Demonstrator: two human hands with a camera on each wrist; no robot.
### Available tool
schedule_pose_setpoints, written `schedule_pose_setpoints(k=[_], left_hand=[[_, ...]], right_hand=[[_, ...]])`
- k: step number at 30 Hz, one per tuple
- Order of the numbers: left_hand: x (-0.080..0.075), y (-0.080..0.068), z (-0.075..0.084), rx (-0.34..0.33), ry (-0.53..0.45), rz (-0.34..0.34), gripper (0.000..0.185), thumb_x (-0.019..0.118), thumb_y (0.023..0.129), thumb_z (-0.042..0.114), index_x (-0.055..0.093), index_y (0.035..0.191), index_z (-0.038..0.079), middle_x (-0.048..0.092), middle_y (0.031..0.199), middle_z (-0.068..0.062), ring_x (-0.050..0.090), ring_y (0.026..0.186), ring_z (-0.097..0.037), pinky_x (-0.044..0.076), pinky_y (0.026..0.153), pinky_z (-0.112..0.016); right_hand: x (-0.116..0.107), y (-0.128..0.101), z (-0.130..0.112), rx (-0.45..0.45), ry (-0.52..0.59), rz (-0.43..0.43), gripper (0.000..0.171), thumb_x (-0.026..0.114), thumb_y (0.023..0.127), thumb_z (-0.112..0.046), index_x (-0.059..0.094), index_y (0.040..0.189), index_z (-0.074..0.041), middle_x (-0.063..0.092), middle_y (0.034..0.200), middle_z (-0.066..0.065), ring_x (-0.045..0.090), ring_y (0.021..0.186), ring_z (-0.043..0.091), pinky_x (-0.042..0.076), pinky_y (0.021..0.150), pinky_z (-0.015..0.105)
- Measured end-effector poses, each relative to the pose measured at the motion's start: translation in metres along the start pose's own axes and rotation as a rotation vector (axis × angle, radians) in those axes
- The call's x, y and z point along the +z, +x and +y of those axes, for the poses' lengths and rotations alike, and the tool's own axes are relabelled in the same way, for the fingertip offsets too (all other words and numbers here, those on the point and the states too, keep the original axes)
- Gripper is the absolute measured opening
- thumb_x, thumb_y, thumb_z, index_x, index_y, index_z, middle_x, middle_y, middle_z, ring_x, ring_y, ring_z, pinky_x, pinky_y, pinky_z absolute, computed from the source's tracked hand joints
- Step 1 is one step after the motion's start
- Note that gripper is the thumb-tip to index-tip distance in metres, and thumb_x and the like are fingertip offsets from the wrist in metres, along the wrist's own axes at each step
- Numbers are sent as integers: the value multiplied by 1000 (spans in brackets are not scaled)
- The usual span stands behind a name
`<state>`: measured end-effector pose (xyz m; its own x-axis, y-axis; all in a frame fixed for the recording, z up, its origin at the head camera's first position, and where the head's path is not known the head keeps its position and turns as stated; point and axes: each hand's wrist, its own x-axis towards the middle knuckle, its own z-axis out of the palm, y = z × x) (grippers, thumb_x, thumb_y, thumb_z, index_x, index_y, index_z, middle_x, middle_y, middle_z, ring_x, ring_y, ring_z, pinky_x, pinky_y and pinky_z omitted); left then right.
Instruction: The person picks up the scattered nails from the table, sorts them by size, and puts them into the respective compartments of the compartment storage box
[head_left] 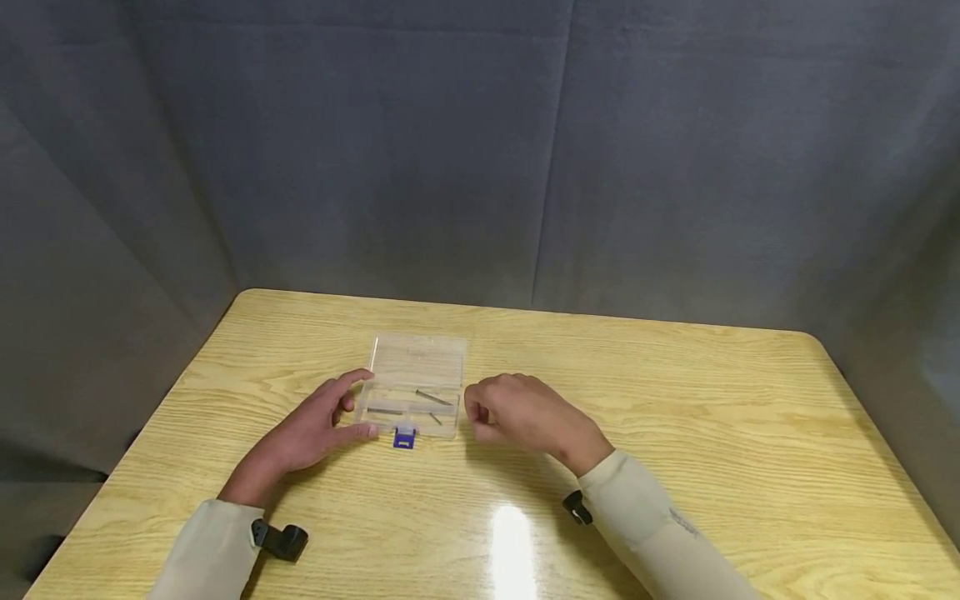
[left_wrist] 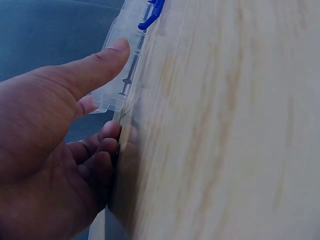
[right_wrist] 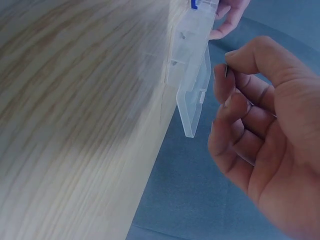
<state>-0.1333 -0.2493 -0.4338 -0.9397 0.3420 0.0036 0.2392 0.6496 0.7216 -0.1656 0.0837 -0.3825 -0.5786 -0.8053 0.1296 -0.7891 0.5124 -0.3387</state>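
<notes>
A clear plastic compartment box (head_left: 417, 361) lies on the table with its lid swung back and a blue latch (head_left: 404, 438) at its front. A long nail (head_left: 433, 397) lies slanted in the rear compartment; a thinner nail (head_left: 385, 411) and a short one (head_left: 436, 419) lie in the front compartments. My left hand (head_left: 311, 425) holds the box's left end between thumb and index finger. Just off the box's right side, my right hand (head_left: 528, 414) pinches a small thin nail (right_wrist: 226, 70) between thumb and index fingertip; most of it is hidden by the fingers.
The wooden table (head_left: 675, 400) runs back to a grey curtain (head_left: 390, 167), which also hangs at both sides. A black wrist camera (head_left: 281, 540) sits at the left sleeve, and another camera (head_left: 577, 507) at the right sleeve.
</notes>
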Motion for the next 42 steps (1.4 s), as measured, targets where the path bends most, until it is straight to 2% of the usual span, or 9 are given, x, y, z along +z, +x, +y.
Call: schedule_pose_setpoints(k=[18, 42], left_hand=[[-1, 2, 1, 2, -18, -7, 71, 77, 96, 28, 40, 152, 7, 42, 103, -11, 39, 87, -24, 36, 77, -42], [0, 1, -1, 3, -9, 12, 71, 78, 95, 28, 41, 152, 8, 44, 103, -10, 40, 87, -23, 36, 76, -40]], right_hand=[[-1, 32, -14, 12, 2, -20, 23, 68, 89, -3, 60, 80, -23, 58, 79, -14, 51, 70, 6, 45, 65, 27], [1, 53, -14, -3, -26, -17, 21, 72, 91, -7, 62, 81, -23, 59, 78, -14, 53, 72, 7, 46, 67, 27]])
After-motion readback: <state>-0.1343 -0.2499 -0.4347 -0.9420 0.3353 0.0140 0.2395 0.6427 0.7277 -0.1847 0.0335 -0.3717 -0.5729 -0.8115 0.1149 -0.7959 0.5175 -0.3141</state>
